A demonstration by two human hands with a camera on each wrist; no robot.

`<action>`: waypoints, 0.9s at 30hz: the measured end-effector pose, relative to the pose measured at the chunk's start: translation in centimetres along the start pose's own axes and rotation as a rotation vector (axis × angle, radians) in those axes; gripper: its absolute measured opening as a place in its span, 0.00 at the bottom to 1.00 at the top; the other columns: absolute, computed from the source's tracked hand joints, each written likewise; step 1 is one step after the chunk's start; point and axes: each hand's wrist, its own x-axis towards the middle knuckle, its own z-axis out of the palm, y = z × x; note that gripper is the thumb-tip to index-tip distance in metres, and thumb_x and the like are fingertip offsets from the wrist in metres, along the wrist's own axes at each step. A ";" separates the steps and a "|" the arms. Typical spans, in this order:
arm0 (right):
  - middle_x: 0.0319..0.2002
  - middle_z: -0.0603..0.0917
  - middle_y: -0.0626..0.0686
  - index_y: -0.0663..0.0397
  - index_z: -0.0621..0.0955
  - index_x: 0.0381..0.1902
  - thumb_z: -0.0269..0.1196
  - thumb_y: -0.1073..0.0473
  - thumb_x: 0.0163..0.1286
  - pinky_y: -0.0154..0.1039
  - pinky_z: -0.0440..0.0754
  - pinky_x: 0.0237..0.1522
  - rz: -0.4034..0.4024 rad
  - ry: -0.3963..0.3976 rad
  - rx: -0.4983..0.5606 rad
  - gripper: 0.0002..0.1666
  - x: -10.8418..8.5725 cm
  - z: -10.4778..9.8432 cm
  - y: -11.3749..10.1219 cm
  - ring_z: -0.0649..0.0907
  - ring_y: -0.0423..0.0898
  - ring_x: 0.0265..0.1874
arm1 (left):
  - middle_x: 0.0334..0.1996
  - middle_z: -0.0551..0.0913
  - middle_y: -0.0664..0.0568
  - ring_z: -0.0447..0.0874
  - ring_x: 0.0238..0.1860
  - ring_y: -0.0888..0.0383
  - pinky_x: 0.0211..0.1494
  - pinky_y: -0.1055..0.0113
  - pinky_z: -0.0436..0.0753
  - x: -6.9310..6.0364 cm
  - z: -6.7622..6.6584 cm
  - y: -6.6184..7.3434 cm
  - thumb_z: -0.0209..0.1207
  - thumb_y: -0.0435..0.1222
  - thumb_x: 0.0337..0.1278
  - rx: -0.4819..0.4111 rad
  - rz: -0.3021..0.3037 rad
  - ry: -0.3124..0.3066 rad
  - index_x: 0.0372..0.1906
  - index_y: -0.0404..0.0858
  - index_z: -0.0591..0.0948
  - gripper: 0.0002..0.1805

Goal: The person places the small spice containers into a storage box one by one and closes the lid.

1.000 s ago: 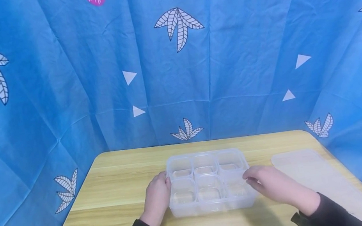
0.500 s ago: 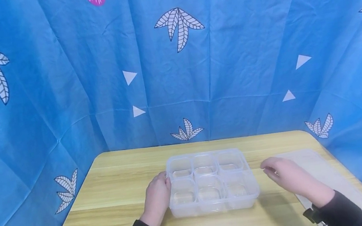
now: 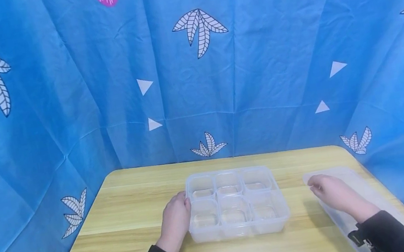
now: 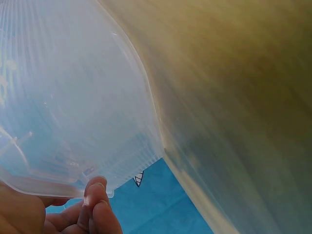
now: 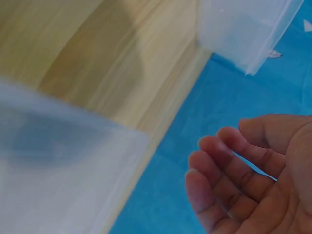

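Gripping the left rim of a clear, rectangular plastic box [image 3: 238, 230] with six rounded compartments, left hand [image 3: 176, 219] has its fingers clamped on the edge near the back left corner, per left wrist view. Box sits upright mid-bench, just right of the left hand, compartments in two rows of three, long side facing the wearer. Bench [image 3: 131, 207] is pale yellow with wood grain.

Right hand [image 3: 333, 193] is well apart from the box, off to its right, over the far end of a flat, translucent, rounded-corner plastic sheet [image 3: 363, 189] lying along the bench's right side. Right wrist view: fingers loosely curved, thumb apart from the palm, holding nothing; sheet corner shows apart from the fingertips, box farther off. Both wrists in dark sleeves [image 3: 387, 231]. Blue curtain [image 3: 273, 53] with white leaf and triangle prints hangs behind and at both sides.
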 end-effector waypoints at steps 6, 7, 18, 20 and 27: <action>0.38 0.85 0.67 0.72 0.82 0.41 0.63 0.71 0.62 0.63 0.80 0.49 0.066 -0.019 -0.028 0.09 -0.5 0.1 2.5 0.83 0.67 0.42 | 0.47 0.84 0.35 0.84 0.49 0.38 0.53 0.47 0.84 0.0 0.1 0.0 0.53 0.34 0.73 -0.001 -0.004 0.001 0.55 0.25 0.79 0.17; 0.38 0.85 0.67 0.72 0.82 0.41 0.63 0.71 0.63 0.64 0.80 0.49 0.082 -0.025 -0.030 0.10 -0.5 0.1 2.9 0.83 0.67 0.42 | 0.47 0.84 0.35 0.84 0.50 0.38 0.53 0.47 0.84 0.0 0.1 0.0 0.53 0.34 0.73 -0.001 -0.007 -0.002 0.55 0.25 0.79 0.17; 0.40 0.81 0.75 0.80 0.78 0.43 0.60 0.68 0.65 0.66 0.78 0.48 0.199 -0.138 -0.065 0.14 -1.1 -0.2 6.9 0.81 0.72 0.43 | 0.49 0.84 0.34 0.83 0.51 0.38 0.55 0.47 0.83 0.1 -0.1 0.2 0.53 0.33 0.73 -0.001 -0.013 -0.013 0.56 0.24 0.78 0.17; 0.40 0.80 0.76 0.82 0.77 0.43 0.60 0.68 0.65 0.66 0.78 0.49 0.212 -0.158 -0.073 0.16 -1.2 -0.2 7.5 0.80 0.74 0.44 | 0.49 0.84 0.34 0.83 0.52 0.38 0.55 0.47 0.83 0.1 0.0 0.2 0.53 0.34 0.73 -0.004 -0.014 -0.015 0.57 0.24 0.78 0.17; 0.46 0.77 0.81 0.86 0.73 0.49 0.57 0.66 0.68 0.68 0.75 0.53 0.295 -0.207 -0.086 0.22 -1.8 -0.4 8.8 0.75 0.78 0.50 | 0.49 0.84 0.33 0.83 0.52 0.38 0.55 0.47 0.83 0.1 -0.1 0.4 0.52 0.33 0.73 0.001 -0.004 -0.018 0.57 0.24 0.78 0.18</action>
